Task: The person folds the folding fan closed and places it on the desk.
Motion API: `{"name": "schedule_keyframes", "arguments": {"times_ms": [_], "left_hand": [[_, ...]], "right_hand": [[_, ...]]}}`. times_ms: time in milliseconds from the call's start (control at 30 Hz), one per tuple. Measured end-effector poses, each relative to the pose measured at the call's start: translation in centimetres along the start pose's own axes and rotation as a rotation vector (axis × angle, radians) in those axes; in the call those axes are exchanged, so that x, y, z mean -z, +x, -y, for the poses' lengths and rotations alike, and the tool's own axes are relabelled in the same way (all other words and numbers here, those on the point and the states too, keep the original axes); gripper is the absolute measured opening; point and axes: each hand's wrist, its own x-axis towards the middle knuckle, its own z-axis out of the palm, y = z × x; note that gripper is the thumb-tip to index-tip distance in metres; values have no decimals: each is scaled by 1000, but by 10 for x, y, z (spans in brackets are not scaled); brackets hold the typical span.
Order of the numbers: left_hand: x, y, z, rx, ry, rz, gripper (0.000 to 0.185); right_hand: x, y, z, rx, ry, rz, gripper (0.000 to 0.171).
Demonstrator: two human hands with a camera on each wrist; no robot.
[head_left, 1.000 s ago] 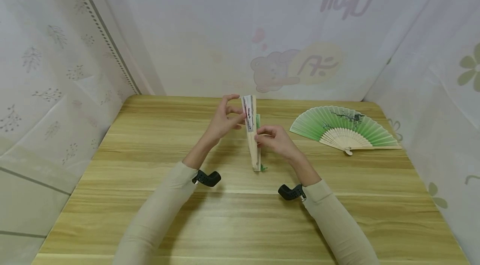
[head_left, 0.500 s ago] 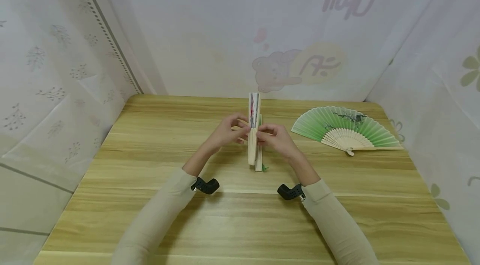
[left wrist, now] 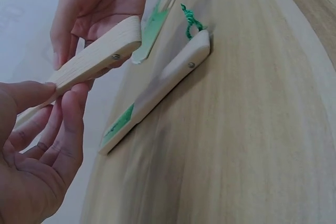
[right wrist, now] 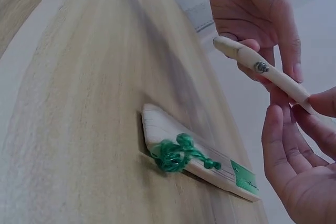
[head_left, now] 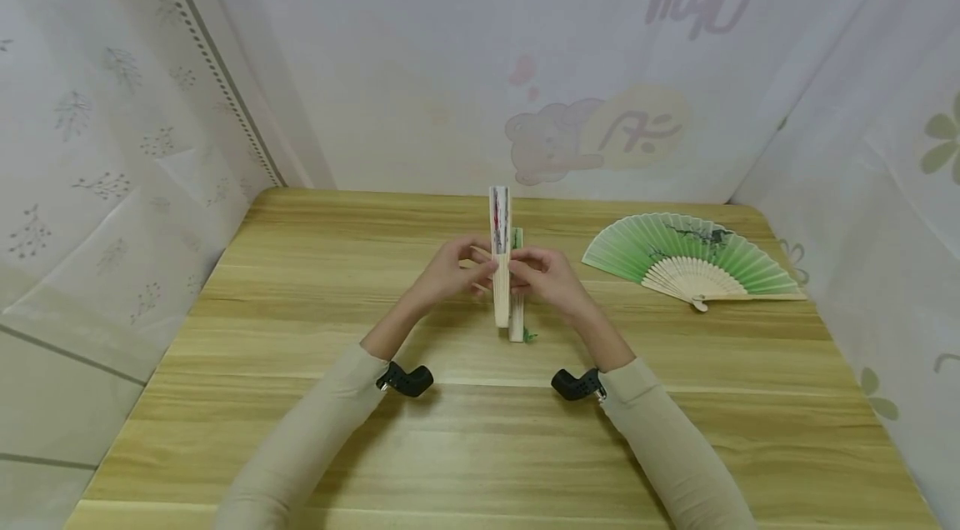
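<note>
- Here I held a closed folding fan (head_left: pixel 500 251) between both hands above the middle of the wooden table (head_left: pixel 300 330), its leaf end pointing to twelve o'clock and its pivot end toward me at six.
- My left hand (head_left: pixel 450 270) pinched the fan's wooden guard from the nine o'clock side; in the left wrist view the thumb and fingers (left wrist: pixel 71 114) pressed the stick just short of the rivet, probably so the ribs stayed stacked.
- My right hand (head_left: pixel 546 278) met it from three o'clock, fingers curled onto the same guard; the right wrist view showed the rounded pivot end (right wrist: pixel 247 59) poking free past the fingertips, which left the rivet clear.
- A second closed fan (head_left: pixel 517 297), with green paper and a green tassel (right wrist: pixel 176 153) at its pivot, lay flat on the table just beneath and to the right of the held one, not touching either hand.
- An open green fan (head_left: pixel 686 259) lay spread at about two o'clock, well apart from my hands, its ribs gathered toward the table's right edge.
- White printed curtains (head_left: pixel 112 97) closed the table in on three sides.
</note>
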Motion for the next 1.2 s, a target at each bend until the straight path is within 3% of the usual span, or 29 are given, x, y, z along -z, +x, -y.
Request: {"name": "schedule_keyframes", "arguments": {"times_ms": [333, 700, 1200], "left_hand": [[5, -8, 3, 36, -24, -85, 28], [18, -22, 11, 73, -5, 15, 46], [26, -34, 18, 101, 38, 11, 40]], "right_hand": [[-7, 1, -2, -13, -88, 92, 40], [-18, 4, -9, -13, -66, 128, 42], [-39, 5, -11, -82, -80, 154, 46]]}}
